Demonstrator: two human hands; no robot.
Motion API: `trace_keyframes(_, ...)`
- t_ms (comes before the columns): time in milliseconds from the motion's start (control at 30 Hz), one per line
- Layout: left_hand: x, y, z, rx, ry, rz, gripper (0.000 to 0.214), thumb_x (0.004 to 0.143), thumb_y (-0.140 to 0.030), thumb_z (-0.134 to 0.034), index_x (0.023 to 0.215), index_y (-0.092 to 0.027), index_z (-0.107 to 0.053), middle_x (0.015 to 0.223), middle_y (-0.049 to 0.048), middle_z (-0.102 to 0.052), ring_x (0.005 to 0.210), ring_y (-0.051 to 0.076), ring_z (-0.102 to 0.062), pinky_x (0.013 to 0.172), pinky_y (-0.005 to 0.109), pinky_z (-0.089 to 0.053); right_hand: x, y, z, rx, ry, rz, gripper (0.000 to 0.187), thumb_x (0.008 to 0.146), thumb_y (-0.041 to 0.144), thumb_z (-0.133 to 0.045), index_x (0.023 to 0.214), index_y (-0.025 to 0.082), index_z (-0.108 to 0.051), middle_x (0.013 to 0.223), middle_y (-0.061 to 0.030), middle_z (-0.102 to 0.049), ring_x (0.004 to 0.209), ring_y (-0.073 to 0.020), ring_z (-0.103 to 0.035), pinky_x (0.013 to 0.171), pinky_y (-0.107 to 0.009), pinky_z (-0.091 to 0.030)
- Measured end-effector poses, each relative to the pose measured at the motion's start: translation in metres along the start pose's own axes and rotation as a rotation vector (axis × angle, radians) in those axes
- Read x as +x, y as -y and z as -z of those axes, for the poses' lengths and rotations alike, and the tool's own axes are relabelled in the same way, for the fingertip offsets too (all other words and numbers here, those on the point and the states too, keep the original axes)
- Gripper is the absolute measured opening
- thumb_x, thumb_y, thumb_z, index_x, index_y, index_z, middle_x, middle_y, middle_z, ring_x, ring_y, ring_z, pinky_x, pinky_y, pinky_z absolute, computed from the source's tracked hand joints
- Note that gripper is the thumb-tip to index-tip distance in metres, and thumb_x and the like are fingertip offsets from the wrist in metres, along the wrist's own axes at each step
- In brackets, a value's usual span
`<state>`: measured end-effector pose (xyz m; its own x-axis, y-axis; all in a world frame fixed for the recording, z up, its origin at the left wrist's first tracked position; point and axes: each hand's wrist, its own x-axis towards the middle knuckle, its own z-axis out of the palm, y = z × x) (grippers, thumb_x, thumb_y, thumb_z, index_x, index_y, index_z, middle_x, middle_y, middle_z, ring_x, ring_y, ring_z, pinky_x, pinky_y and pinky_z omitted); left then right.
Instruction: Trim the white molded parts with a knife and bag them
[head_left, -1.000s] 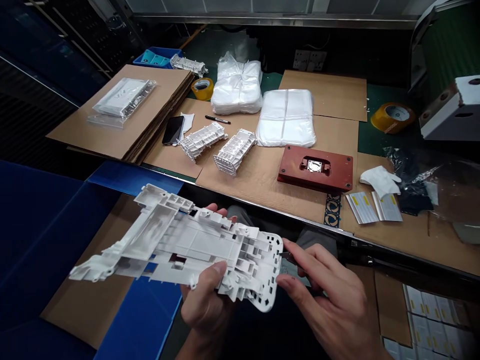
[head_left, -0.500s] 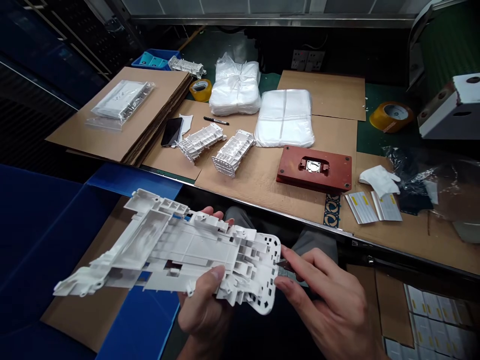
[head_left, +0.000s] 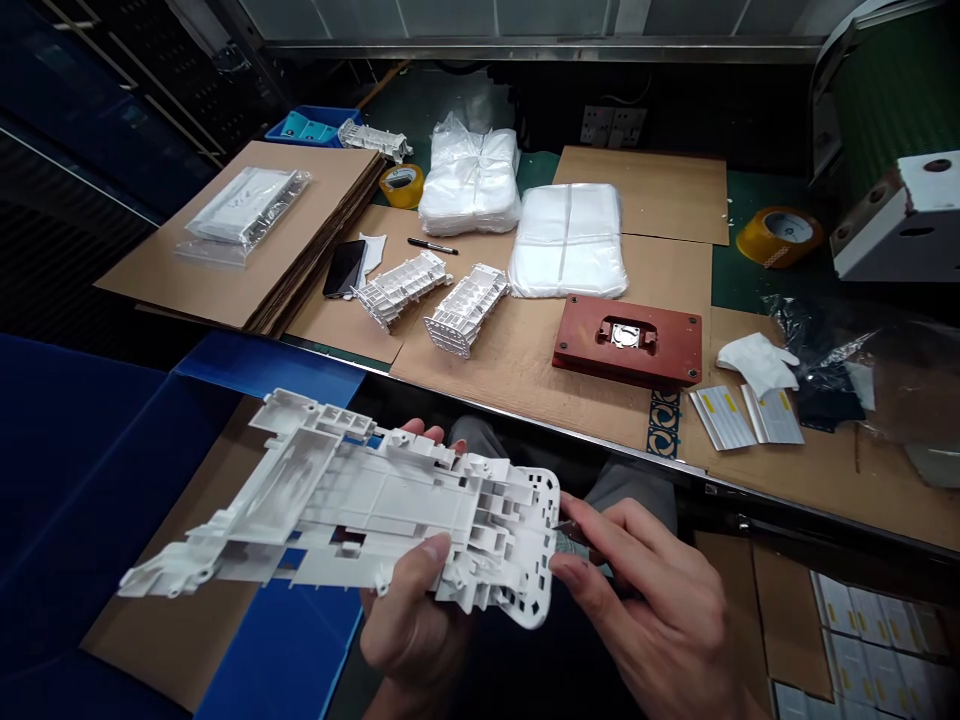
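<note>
A long white moulded plastic part [head_left: 390,500] with ribs, clips and a slotted rounded end plate lies tilted in my left hand [head_left: 420,600]. The thumb presses on its upper face, and the fingers wrap underneath to the far side. At the slotted end, my right hand [head_left: 652,590] pinches a small dark knife [head_left: 577,532], its tip at the plate's outer edge. Most of the knife is hidden by the fingers. Two similar white plastic parts [head_left: 469,308] rest on the bench beyond.
A red fixture block [head_left: 577,340] sits on the cardboard-covered bench. Behind are bundled white bags [head_left: 566,240], tape rolls [head_left: 780,238] and a pen [head_left: 433,246]. Stacked cardboard [head_left: 165,230] and a blue bin [head_left: 67,450] stand left. A white glove [head_left: 757,362] lies right.
The white part's far left end has shifted slightly right and down. Both hands keep their grips, with the knife still at the end plate's edge.
</note>
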<state>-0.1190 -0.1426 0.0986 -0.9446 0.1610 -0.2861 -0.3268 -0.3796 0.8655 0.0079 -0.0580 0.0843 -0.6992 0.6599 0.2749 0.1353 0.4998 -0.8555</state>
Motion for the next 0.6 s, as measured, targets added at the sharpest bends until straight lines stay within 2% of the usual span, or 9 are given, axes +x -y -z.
trace_keyframes(167, -0.0004, 0.0018, 0.0013, -0.012, 0.005, -0.016, 0.048, 0.079, -0.018, -0.061, 0.127, -0.027, -0.062, 0.127, 0.0033, -0.071, 0.126, 0.038, -0.062, 0.110, 0.059, -0.048, 0.0038, 0.0024, 0.0026, -0.047, 0.022, 0.115, 0.055, 0.093, 0.044, -0.069, 0.124, -0.001, -0.070, 0.072, -0.0085, -0.060, 0.059, -0.0176, -0.060, 0.052, -0.031, -0.053)
trace_keyframes(267, -0.0007, 0.0023, 0.0031, -0.023, 0.002, -0.026, 0.050, 0.080, -0.016, -0.061, 0.128, -0.028, -0.062, 0.128, 0.0024, -0.071, 0.127, 0.037, -0.062, 0.111, 0.058, -0.048, 0.0054, 0.0028, 0.0019, -0.070, 0.009, 0.131, 0.055, 0.092, 0.045, -0.069, 0.121, -0.002, -0.070, 0.071, -0.0091, -0.060, 0.057, -0.0174, -0.059, 0.049, -0.030, -0.053)
trace_keyframes(500, 0.0012, 0.0040, 0.0012, -0.029, 0.009, -0.009, 0.050, 0.082, -0.016, -0.062, 0.130, -0.030, -0.061, 0.128, 0.0020, -0.071, 0.125, 0.035, -0.063, 0.111, 0.057, -0.048, -0.0012, -0.0004, -0.0034, -0.064, -0.019, 0.180, 0.038, 0.091, 0.032, -0.073, 0.117, 0.004, -0.074, 0.069, -0.0078, -0.063, 0.056, -0.0165, -0.061, 0.051, -0.028, -0.052)
trace_keyframes(600, 0.0048, 0.0056, -0.0010, -0.042, -0.023, -0.022, 0.056, 0.081, -0.016, -0.065, 0.134, -0.033, -0.058, 0.126, 0.0008, -0.072, 0.124, 0.034, -0.064, 0.111, 0.056, -0.047, -0.0022, -0.0044, -0.0009, 0.009, 0.091, 0.249, 0.035, 0.093, 0.040, -0.069, 0.109, 0.009, -0.078, 0.064, -0.0051, -0.062, 0.051, -0.0156, -0.059, 0.048, -0.027, -0.048)
